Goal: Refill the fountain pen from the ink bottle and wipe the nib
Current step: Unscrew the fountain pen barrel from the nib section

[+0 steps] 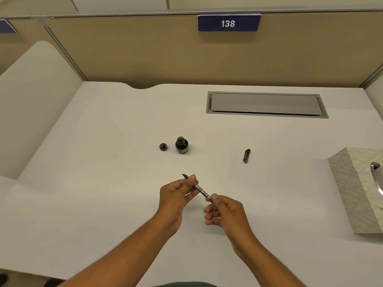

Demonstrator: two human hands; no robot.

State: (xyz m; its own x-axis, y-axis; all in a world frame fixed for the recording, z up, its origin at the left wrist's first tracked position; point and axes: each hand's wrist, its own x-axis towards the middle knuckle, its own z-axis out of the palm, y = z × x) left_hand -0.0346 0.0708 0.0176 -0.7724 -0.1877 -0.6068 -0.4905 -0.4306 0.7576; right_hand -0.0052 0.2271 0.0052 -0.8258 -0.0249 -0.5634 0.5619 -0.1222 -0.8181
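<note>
Both hands hold the uncapped fountain pen [200, 189] above the white desk [103, 162], its nib pointing up and to the left. My left hand [176, 193] pinches the section just behind the nib. My right hand [224, 212] pinches the pen's rear end with thumb and forefinger. The open ink bottle [181, 145], dark with a yellow label, stands upright farther back on the desk. Its cap [163, 147] lies just left of it, open side up. The pen cap [246, 155] lies on the desk to the right.
A patterned tissue box [352, 187] sits at the right edge of the desk. A grey cable hatch [266, 104] is set into the desk at the back right. Beige partition walls close the desk at the back and sides.
</note>
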